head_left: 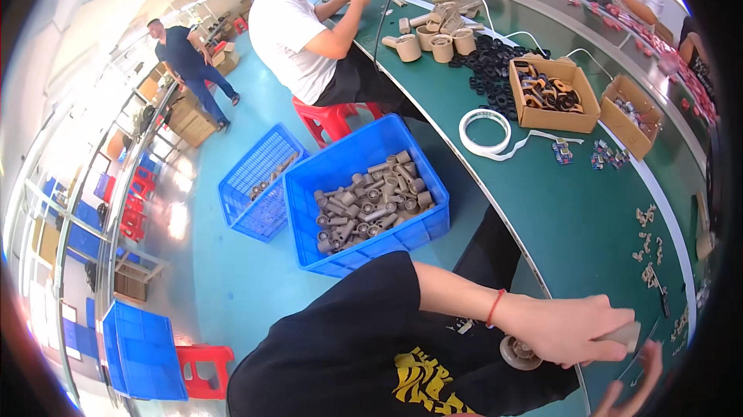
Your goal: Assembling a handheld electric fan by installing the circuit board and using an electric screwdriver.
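My left hand [576, 330], with a red cord at the wrist, is closed around a beige hair dryer housing [520, 353]. Its round open end shows below my wrist, and its handle [621, 336] sticks out past my fingers. At the lower right rim, my right hand [638, 382] is partly cut off, its bent fingers close to that handle. A thin, bluish, wire-like thing [648, 337] runs by those fingers, too fine to name. Small beige plastic pieces [645, 243] and a dark slender tool [662, 293] lie on the green table [557, 208] beyond my hands.
Left of the table stands a blue crate [364, 262] of beige housings, beside a blue basket [267, 192]. On the table are a white tape roll [465, 132], black rings [491, 68] and cardboard boxes [557, 119]. A co-worker [286, 41] sits farther along on a red stool [329, 119].
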The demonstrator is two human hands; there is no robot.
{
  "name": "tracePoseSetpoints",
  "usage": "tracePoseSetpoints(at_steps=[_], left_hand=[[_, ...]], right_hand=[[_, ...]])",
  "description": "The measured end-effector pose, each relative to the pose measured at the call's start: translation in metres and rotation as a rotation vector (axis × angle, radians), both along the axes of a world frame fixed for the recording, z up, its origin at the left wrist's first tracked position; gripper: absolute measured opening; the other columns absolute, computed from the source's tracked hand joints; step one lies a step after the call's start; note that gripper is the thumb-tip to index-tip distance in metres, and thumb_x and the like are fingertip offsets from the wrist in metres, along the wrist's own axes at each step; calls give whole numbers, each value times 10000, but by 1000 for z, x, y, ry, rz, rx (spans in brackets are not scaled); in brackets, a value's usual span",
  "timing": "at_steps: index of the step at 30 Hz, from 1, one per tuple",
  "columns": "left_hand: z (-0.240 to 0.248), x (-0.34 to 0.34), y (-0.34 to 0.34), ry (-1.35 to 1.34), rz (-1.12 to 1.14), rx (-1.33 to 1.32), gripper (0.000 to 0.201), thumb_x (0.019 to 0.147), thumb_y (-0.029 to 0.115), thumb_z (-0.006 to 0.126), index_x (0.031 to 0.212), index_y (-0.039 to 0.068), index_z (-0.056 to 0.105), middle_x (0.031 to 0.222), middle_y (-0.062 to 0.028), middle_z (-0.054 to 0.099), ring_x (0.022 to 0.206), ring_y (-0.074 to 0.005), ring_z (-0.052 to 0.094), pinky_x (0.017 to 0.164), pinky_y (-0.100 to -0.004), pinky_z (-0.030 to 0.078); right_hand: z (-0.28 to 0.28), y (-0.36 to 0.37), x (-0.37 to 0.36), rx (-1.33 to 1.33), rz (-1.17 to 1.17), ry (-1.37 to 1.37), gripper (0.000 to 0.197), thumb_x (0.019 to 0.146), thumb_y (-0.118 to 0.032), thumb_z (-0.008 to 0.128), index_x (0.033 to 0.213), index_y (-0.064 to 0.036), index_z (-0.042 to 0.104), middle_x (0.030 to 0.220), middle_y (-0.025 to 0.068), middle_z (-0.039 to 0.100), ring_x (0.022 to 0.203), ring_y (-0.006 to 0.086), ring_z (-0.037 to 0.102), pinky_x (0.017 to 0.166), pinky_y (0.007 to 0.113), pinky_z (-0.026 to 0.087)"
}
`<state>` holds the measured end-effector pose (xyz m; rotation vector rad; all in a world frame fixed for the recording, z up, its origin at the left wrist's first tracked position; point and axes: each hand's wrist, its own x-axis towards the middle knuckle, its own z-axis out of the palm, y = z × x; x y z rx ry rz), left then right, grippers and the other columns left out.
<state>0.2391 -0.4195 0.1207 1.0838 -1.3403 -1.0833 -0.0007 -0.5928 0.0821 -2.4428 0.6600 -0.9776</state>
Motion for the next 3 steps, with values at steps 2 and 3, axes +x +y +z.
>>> tracePoseSetpoints(at_steps=[2,3], left_hand=[[6,1,-4,-68,-98,28,301,948,269,528,946,-29,485,677,-197,621,707,-389,591,671,-420,488],[17,8,-4,-125,-210,148,326,944,297,541,982,-24,493,650,-148,652,716,-309,669,680,-372,524]], right_hand=[[-30,13,14,166,210,125,766,923,-443,546,1472,20,280,1484,163,369,1289,342,430,1097,427,318],[-31,12,15,170,222,129,766,923,-443,546,1472,20,280,1484,163,369,1289,342,430,1097,427,318]])
